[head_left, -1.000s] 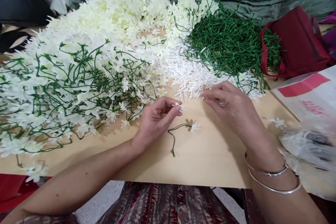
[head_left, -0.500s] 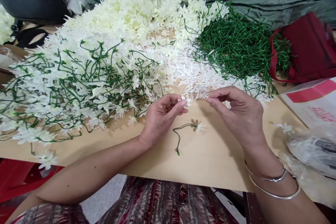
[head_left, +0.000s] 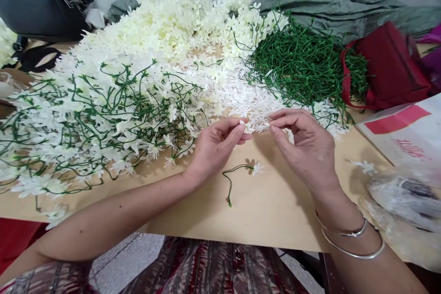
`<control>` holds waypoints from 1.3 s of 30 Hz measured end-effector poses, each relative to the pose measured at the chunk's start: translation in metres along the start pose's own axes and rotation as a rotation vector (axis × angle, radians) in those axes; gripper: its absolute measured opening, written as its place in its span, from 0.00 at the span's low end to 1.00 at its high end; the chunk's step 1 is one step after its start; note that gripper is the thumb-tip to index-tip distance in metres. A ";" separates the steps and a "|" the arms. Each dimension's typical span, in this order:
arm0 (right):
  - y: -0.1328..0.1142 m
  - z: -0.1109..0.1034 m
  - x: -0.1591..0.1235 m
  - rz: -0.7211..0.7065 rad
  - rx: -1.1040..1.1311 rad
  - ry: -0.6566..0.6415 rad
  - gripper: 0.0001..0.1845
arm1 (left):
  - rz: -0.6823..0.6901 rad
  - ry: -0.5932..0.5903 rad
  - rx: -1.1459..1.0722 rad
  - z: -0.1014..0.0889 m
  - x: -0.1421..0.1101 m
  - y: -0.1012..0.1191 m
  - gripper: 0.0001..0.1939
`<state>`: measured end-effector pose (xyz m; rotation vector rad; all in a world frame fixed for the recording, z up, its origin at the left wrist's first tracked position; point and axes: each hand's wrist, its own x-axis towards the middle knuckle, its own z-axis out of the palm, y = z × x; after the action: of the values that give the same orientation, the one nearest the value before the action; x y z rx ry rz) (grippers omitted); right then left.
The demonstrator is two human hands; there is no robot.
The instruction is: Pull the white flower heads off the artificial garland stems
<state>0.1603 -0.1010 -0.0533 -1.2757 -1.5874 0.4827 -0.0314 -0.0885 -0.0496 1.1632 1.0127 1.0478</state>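
Note:
My left hand [head_left: 215, 149] is closed in a pinch on a small white artificial flower [head_left: 244, 126], mostly hidden by the fingertips. Across a short gap, thumb and forefinger of my right hand [head_left: 308, 149] press together on a thin white stamen piece [head_left: 266, 126], whose full shape I cannot make out. Just beyond the fingers lies a heap of white stamens [head_left: 237, 92]. Below the hands, a green stem [head_left: 228, 186] with a white stamen tuft at one end rests on the table [head_left: 268, 211].
Stemmed white flowers [head_left: 120, 115] are heaped at left, loose cream blossoms [head_left: 165, 23] behind, green stems [head_left: 303, 64] at back right. A red bag [head_left: 392, 64], a printed white bag [head_left: 406, 133], clear plastic [head_left: 406, 197] and a single flower [head_left: 365, 166] lie right. A black bag [head_left: 41, 4] stands back left.
The whole view has shifted slightly, so the table's things appear a little lower and further left. Both hands keep their pinches, and their fingertips stay close together.

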 end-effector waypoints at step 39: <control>-0.008 0.008 -0.002 0.476 0.447 0.027 0.16 | 0.571 -0.042 0.505 0.018 0.018 -0.018 0.11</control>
<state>0.1494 -0.1036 -0.0510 -1.2911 -1.0589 1.0487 -0.0088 -0.0765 -0.0663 1.9589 0.9601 1.2317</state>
